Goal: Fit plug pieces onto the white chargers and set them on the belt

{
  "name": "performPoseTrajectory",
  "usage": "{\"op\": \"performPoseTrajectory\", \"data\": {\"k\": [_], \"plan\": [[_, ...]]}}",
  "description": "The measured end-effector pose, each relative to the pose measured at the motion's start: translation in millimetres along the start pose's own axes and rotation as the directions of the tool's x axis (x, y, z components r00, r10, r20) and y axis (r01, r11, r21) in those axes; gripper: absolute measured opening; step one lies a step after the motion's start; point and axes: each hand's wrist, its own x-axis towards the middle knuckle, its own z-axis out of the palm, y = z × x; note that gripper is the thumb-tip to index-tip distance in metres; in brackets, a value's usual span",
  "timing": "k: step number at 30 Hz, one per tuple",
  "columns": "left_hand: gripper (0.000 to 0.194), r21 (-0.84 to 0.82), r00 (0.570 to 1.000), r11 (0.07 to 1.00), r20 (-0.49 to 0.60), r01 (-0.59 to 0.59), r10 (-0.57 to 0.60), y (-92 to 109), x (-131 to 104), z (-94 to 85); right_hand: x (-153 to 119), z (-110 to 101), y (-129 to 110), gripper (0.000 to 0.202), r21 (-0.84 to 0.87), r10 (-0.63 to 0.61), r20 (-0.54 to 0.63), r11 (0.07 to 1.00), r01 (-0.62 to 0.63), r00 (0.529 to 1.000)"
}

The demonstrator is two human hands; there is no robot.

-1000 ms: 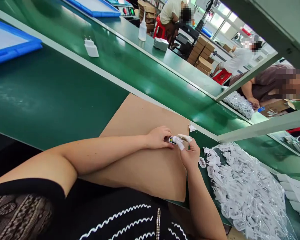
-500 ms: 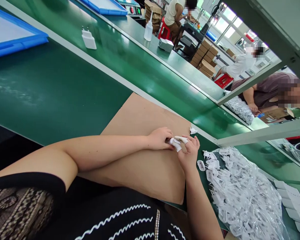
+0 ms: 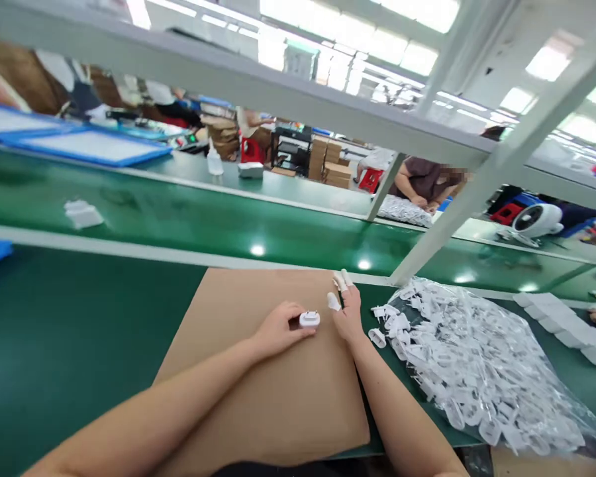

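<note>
My left hand is closed around a white plug charger, its two metal pins pointing up, over the brown cardboard sheet. My right hand is at the sheet's far right corner. White coverings wrap its thumb and some fingertips. Thumb and fingers are apart, and a small white piece shows at the fingertips; its outline is too blurred to tell whether they touch it. To the right of this hand, several loose white plug parts lie beside a clear plastic bag full of similar parts.
A white charger lies on the green strip beyond the pale rail. A slanting metal post rises behind the bag. White blocks stand in a row at right. A co-worker sits across the bench.
My hands have parted. The left hand keeps the charger and has drawn back left; the right hand has reached to the cardboard's far corner. The view has levelled and tipped up.
</note>
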Motion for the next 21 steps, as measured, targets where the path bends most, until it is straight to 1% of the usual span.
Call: {"op": "performPoseTrajectory", "data": {"k": [2, 3, 5, 7, 8, 10, 13, 15, 17, 18, 20, 21], "plan": [[0.039, -0.031, 0.998, 0.998, -0.005, 0.054, -0.055, 0, -1, 3.0, 5, 3, 11, 0.053, -0.143, 0.09, 0.037, 0.986, -0.084, 0.995], [0.042, -0.058, 0.996, 0.995, 0.007, 0.086, -0.086, -1, 0, 3.5, 6, 4, 15, 0.051, -0.183, 0.131, 0.07, 0.976, -0.117, 0.989], [0.045, -0.095, 0.99, 0.986, 0.051, 0.138, -0.134, -5, 7, 0.6, 5, 6, 20, 0.046, -0.188, 0.17, 0.114, 0.971, -0.147, 0.979], [0.048, -0.087, 0.985, 0.983, 0.066, 0.164, -0.158, -11, 24, -9.1, 2, 8, 22, 0.037, -0.138, 0.186, 0.084, 0.975, -0.173, 0.979], [0.05, -0.064, 0.985, 0.983, 0.038, 0.171, -0.168, -15, 35, -16.3, 0, 8, 21, 0.033, -0.111, 0.201, 0.05, 0.975, -0.195, 0.978], [0.056, 0.017, 0.977, 0.979, -0.076, 0.201, -0.199, -24, 63, -33.6, -2, 8, 20, 0.03, -0.073, 0.228, -0.008, 0.971, -0.228, 0.974], [0.053, 0.209, 0.932, 0.933, -0.28, 0.293, -0.23, -44, 107, -61.3, -3, 7, 19, 0.043, -0.017, 0.214, -0.048, 0.976, -0.215, 0.976], [0.049, 0.318, 0.897, 0.885, -0.393, 0.341, -0.204, -60, 130, -76.9, -4, 8, 18, 0.05, 0.048, 0.197, -0.051, 0.98, -0.195, 0.979], [0.05, 0.38, 0.859, 0.834, -0.474, 0.4, -0.196, -77, 146, -88.9, -5, 9, 18, 0.049, 0.109, 0.191, -0.037, 0.976, -0.186, 0.981], [0.05, 0.398, 0.84, 0.804, -0.499, 0.442, -0.215, -85, 151, -93.7, -6, 10, 18, 0.048, 0.13, 0.193, -0.029, 0.974, -0.188, 0.981], [0.05, 0.42, 0.811, 0.744, -0.517, 0.519, -0.273, -98, 158, -101.0, -7, 11, 18, 0.045, 0.158, 0.201, -0.025, 0.968, -0.195, 0.979], [0.05, 0.424, 0.804, 0.725, -0.513, 0.543, -0.302, -101, 159, -103.5, -7, 12, 19, 0.045, 0.168, 0.204, -0.029, 0.966, -0.196, 0.979]]}}
